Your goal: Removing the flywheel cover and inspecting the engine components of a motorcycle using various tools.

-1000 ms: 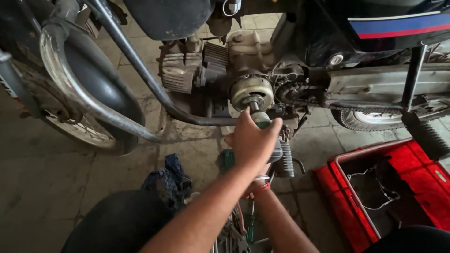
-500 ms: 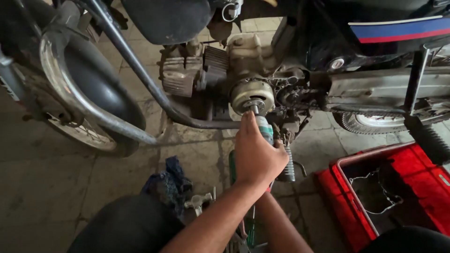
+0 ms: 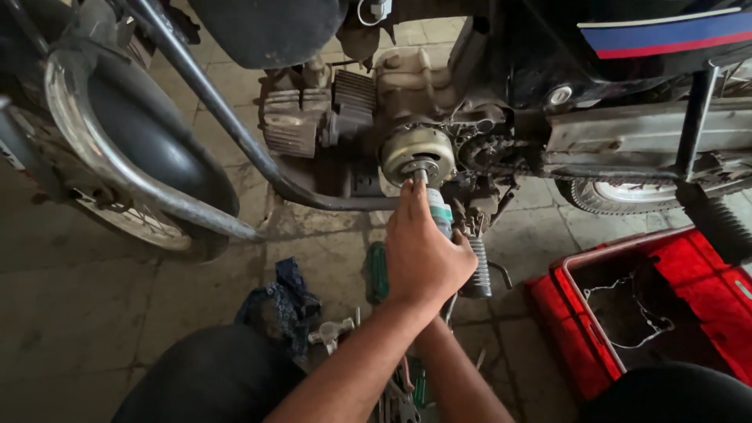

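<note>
At the centre of the frame the left hand (image 3: 423, 254) is raised with its back to the camera, fingers curled together around a green-handled tool (image 3: 439, 210) whose metal tip meets the hub of the round silver flywheel (image 3: 417, 154) on the motorcycle engine (image 3: 352, 117). The right hand is hidden behind the left forearm; only its forearm (image 3: 462, 376) shows at lower centre, so I cannot tell how its fingers are set. A bent chrome crash bar (image 3: 211, 110) crosses from the upper left down toward the engine, in front of the front wheel (image 3: 141, 180) at left. A ribbed footpeg (image 3: 479, 270) hangs just right of the hand. At lower right sits a red plastic crate (image 3: 705, 290) with thin wire inside. A dark blue rag (image 3: 286, 301) and loose tools (image 3: 337, 333) lie on the tiled floor (image 3: 94, 329) at lower centre. At upper right, a blue and red stripe (image 3: 666, 33) runs along the black side panel.
</note>
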